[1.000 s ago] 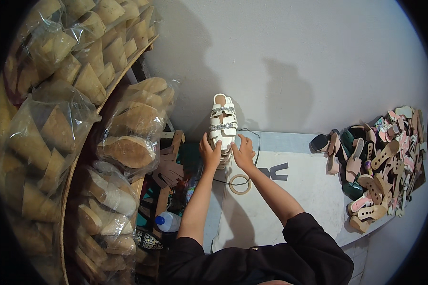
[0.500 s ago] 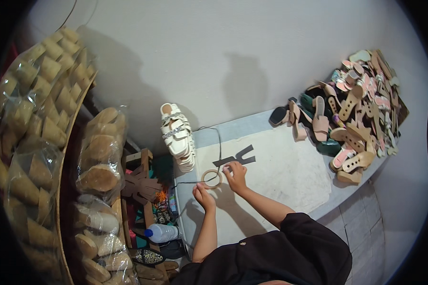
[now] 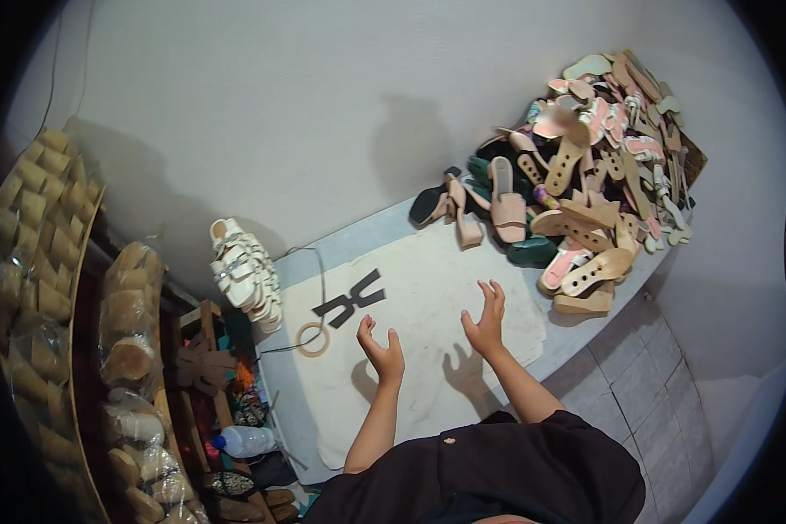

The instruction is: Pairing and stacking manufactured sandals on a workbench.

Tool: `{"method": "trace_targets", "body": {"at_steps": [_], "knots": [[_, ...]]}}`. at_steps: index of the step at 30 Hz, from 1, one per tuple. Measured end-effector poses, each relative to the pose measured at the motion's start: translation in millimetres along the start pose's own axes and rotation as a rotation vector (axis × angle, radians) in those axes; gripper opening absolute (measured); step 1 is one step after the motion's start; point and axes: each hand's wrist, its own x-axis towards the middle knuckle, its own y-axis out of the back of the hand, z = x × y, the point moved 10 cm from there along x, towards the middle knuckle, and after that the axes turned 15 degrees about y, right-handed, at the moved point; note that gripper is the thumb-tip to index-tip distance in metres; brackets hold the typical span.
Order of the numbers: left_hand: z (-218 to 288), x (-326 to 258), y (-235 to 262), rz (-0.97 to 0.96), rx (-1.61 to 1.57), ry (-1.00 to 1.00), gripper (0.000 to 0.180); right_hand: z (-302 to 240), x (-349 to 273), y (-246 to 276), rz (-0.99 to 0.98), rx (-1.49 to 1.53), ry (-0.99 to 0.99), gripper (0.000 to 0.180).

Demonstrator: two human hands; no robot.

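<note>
Cutout (image 3: 351,299), black and X-shaped, lies on the counter (image 3: 358,240), just beyond and leftward of the left grip (image 3: 382,352), long axis slanting away rightward; the right grip (image 3: 486,325) sits farther off. Both gape wide, holding nothing.

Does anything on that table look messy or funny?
Yes, the big shoe pile at the right end of the table looks messy: shoes lie jumbled every which way, while the white sandals at the left end are stacked neatly.
</note>
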Motion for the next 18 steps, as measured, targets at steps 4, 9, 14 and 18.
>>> {"method": "trace_targets", "body": {"at_steps": [4, 9, 14, 18], "knots": [[25.0, -31.4, -69.6, -0.051, 0.100, -0.082, 0.052, 55.3, 3.5, 70.5, 0.010, -0.097, -0.027, 0.057], [54.1, -86.9, -146.1, -0.108, 0.466, -0.213, 0.040, 109.4, 5.7, 147.7, 0.052, -0.100, -0.001, 0.051], [52.0, -112.0, -182.5, -0.114, 0.504, -0.139, 0.036, 143.4, 31.1, 179.0, -0.023, -0.279, 0.068, 0.039], [64.6, -104.7, -199.8, -0.045, 0.519, -0.162, 0.036, 149.6, 102.8, 176.9, -0.149, -0.420, 0.249, 0.033]]}}
